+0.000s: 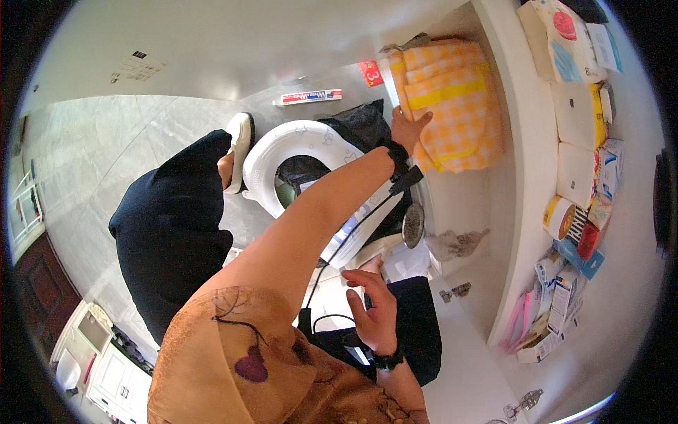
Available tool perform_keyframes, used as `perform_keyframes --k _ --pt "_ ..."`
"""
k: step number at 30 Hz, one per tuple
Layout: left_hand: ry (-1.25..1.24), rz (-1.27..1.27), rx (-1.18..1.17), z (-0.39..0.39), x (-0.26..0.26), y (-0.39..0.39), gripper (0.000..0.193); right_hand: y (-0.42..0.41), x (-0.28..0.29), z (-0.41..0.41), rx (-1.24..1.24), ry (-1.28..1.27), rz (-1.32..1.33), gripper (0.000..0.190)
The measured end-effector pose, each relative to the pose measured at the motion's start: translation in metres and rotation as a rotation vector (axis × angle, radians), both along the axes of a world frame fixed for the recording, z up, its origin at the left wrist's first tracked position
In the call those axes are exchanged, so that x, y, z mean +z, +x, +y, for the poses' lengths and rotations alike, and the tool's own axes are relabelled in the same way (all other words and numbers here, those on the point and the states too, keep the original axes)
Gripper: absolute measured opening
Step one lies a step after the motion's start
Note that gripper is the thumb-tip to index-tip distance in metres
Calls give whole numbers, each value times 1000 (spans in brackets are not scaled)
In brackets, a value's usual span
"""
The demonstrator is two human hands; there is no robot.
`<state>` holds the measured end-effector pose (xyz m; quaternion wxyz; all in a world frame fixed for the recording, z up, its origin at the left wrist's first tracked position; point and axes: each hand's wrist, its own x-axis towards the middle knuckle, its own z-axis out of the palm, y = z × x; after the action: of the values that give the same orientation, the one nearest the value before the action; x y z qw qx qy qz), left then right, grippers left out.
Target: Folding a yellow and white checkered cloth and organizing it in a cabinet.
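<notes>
My left hand (410, 130) reaches across to a folded orange-and-white checked cloth bundle (450, 106) with yellow bands. Its fingers lie along the bundle's left edge and its thumb presses on the cloth. The bundle sits inside a white cabinet compartment (471, 206). In front of my body my right hand (373, 310) is raised, holding nothing, with its fingers loosely bent and apart. Below my left forearm lies a white ring-shaped child's toilet seat (302, 135) with printed drawings. Black plastic bags (363, 124) show beside it and through its opening.
A toothpaste box (310, 97) and a red packet (370, 73) lie near the bundle. A crumpled clear plastic bag (455, 243) is in the compartment. Metal hinges (455, 291) jut from the cabinet. Several boxes and white packs (580, 114) line the right side.
</notes>
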<state>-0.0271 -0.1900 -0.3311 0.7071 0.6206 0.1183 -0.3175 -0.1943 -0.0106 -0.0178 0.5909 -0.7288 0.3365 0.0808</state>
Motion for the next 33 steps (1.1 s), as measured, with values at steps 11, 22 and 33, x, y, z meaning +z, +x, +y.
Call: perform_keyframes --k 11,22,33 --pt "245 -141 -125 -24 15 7 50 3 1 5 113 -57 -64 27" --pt "440 -1274 -594 0 86 -42 66 -14 8 0 117 -188 -82 22" --pt "473 -1396 -1157 9 24 -5 59 -24 20 -13 145 -290 -127 29"
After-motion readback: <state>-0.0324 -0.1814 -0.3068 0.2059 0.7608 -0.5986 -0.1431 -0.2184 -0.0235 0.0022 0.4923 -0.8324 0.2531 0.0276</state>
